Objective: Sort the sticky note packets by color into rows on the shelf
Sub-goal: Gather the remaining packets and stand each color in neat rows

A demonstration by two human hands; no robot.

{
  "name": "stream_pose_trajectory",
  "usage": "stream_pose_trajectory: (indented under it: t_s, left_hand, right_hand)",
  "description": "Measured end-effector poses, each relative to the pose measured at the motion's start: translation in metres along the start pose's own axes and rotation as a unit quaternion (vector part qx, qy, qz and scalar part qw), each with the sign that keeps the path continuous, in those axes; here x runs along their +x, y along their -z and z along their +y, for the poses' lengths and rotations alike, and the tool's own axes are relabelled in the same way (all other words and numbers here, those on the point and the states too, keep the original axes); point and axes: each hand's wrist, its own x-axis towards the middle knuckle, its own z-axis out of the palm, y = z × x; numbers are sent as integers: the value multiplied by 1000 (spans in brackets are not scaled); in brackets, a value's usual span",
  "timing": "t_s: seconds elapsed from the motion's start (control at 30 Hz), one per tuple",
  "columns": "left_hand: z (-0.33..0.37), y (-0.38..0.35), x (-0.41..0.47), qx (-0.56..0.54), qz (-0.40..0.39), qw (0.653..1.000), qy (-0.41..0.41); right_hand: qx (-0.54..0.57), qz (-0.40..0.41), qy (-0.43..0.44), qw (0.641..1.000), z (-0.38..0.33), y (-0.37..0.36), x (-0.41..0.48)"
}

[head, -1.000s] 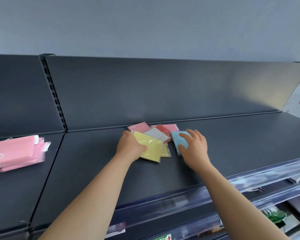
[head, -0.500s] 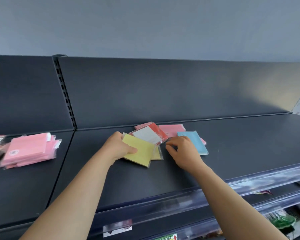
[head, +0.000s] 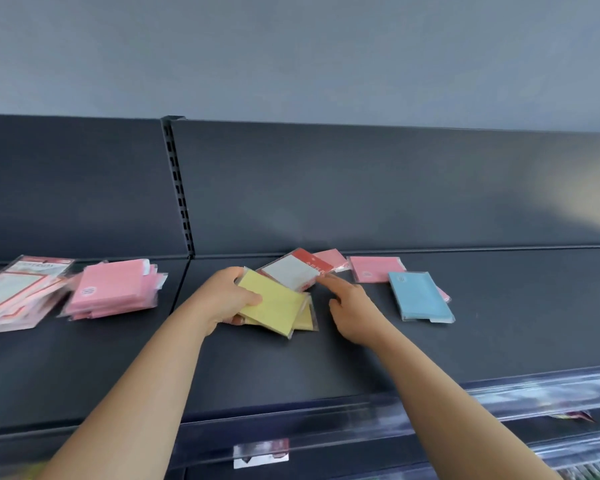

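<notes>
Grey wall (head: 291,46) is rising behind a dark shelf (head: 291,368), w/ a clear rail (head: 326,420) running along its front edge. L hand (head: 227,299) is gripping the yellow packet (head: 274,303) at its left end, thumb lying on top, fingers curling under. That packet is sitting mid-shelf, overlapping a 2nd yellow (head: 306,318) beneath. R hand (head: 355,315) is holding nothing: index is pointing out at the near corner of the white packet (head: 290,271), other fingers loosely bending. Whether it's touching there, I can't tell. Pink packets (head: 374,268) are lying by the back panel (head: 361,188), and the blue packet (head: 420,296) is resting further right, covering part of a pink one. Pink stack (head: 113,289) is sitting in the next bay to the left, beside red-edged packs (head: 21,289). Step in hand, as I'm reading it: pulling the yellows out of the mixed pile, so sorting is looking early, w/ most colours lying mingled. Next move is prob. calling for lifting both yellows together, clear of the white one, & setting them in their own row w/ edges squared. Yellow packet's long axis is running approx. along the shelf but skewed, right end swinging toward the front, so it's needing a small turn to line up. Blue's long axis is pointing front-to-back, tab end facing the rail.
</notes>
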Motion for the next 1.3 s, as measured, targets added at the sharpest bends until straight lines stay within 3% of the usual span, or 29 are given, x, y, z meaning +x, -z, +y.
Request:
stream_pose_trajectory:
  t_s: [0.17, 0.3, 0.43, 0.63, 0.93, 1.17, 1.3]
  left_hand:
    - [-8, 14, -12, 17, 7, 1000, -5]
    - [-19, 34, -24, -14, 51, 998, -30]
    - [-27, 52, -36, -83, 79, 993, -42]
    - [-38, 73, -56, -137, 147, 978, -61]
    - [-67, 155, -93, -211, 217, 950, -78]
    - [-116, 257, -134, -244, 279, 926, -69]
    - [-150, 323, -159, -228, 320, 918, -49]
  right_hand:
    - [-125, -45, 43, 990, -17, -8, 3]
    - [27, 24, 78, 996, -33, -14, 2]
    - [134, -18, 39, 990, -56, -23, 1]
    - [307, -45, 44, 950, -96, -33, -5]
    - [319, 0, 79, 945, -194, -66, -6]
    - [322, -15, 71, 944, -302, -136, -5]
    - [326, -66, 76, 940, -370, -184, -4]
